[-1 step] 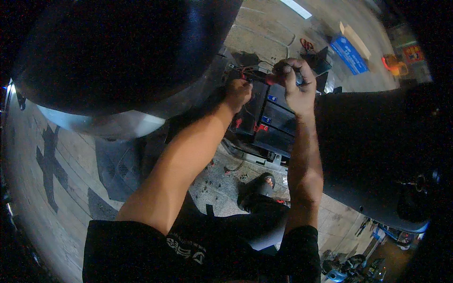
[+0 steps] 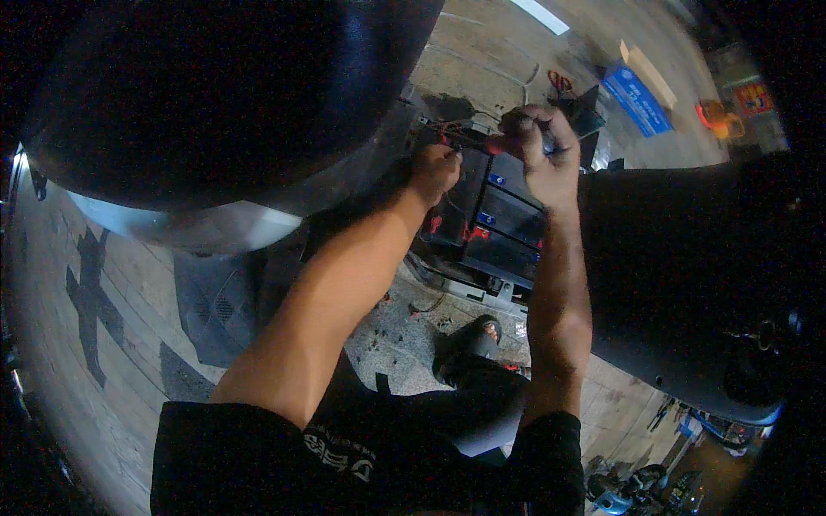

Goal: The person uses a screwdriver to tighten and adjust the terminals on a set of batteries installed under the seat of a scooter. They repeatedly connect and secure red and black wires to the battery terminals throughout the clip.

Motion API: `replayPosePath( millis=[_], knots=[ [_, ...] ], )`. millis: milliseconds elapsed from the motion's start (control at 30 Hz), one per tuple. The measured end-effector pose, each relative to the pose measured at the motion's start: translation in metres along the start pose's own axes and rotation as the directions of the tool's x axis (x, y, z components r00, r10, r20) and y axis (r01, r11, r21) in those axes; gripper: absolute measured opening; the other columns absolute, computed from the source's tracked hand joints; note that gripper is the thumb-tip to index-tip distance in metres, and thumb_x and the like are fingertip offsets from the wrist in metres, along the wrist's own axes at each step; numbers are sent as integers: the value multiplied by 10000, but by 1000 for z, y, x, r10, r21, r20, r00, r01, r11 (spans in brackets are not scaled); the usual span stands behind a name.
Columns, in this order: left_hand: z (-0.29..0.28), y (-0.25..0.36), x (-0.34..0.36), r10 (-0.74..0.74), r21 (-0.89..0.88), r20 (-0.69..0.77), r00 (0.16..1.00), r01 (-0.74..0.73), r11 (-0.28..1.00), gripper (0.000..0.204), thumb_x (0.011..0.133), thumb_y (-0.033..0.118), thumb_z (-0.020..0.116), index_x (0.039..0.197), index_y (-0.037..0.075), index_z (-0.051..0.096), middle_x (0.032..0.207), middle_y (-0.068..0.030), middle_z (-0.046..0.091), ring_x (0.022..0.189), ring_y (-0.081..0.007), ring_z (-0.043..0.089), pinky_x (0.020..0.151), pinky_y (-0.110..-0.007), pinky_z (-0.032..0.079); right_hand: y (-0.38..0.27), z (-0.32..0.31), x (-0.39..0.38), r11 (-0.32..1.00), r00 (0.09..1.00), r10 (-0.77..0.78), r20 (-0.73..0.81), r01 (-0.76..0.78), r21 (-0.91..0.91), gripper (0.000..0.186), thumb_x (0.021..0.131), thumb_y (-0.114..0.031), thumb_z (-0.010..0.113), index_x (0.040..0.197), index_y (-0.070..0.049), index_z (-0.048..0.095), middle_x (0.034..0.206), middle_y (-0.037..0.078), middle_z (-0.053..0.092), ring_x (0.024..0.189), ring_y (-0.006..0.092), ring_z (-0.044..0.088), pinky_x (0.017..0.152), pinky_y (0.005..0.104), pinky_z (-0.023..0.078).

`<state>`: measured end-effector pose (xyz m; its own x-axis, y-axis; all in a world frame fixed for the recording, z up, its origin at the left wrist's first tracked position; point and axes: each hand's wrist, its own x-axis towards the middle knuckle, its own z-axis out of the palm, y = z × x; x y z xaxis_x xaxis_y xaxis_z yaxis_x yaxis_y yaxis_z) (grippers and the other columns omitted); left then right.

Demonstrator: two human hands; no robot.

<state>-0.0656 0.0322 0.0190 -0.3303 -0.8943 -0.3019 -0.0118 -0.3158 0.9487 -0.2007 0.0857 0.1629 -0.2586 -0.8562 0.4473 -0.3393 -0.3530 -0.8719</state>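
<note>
I am looking at the black battery pack [image 2: 499, 219], sitting just right of centre in the upper half, red wires [image 2: 447, 138] running across its top. My worry is those wires slipping or bridging terminals, since both hands are crowding them. My left hand [image 2: 433, 168] is pinching the wiring, arm stretched up; my right hand [image 2: 540, 155] is fisting around a small tool, wrist bent above the pack
</note>
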Motion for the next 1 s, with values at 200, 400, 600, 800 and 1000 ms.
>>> replayPosePath(
  millis=[200,400,600,800,1000],
  knots=[
    [-6,-2,-5,149,197,57,987,-157,968,249,884,213,592,717,36,639,640,-50,592,586,-190,552,581,-371,442,-13,2,13,946,983,-57,-175,-3,-325,102,951,-107,589,970,-9,613,827,72,672,747,136,616,715,280,497],
    [9,4,-9,164,155,-75,984,-151,976,255,848,182,639,667,3,638,587,-134,606,598,-250,624,585,-393,477,4,2,15,969,975,-31,-221,-24,-246,125,953,-129,603,931,-6,611,800,86,688,700,143,628,678,281,502],
    [16,-51,30,200,382,-193,961,-114,917,247,835,231,643,742,4,668,830,-228,675,824,-392,658,717,-442,514,8,5,23,934,977,-101,-190,27,-357,116,947,-121,608,926,-8,608,792,104,684,707,160,644,692,287,508],
    [11,-58,27,289,467,-88,953,-217,857,271,843,268,635,831,0,674,884,-231,669,865,-402,643,773,-443,517,-1,4,17,940,983,-46,-179,-18,-340,97,934,-99,604,926,-3,614,797,108,681,713,172,626,711,297,503],
    [11,-26,7,270,553,-132,954,-155,819,231,849,260,638,811,38,687,879,-205,672,842,-396,646,749,-456,521,3,-1,7,943,988,-82,-130,34,-332,92,935,-85,589,944,2,615,811,113,673,741,162,609,717,288,493]
  ],
)
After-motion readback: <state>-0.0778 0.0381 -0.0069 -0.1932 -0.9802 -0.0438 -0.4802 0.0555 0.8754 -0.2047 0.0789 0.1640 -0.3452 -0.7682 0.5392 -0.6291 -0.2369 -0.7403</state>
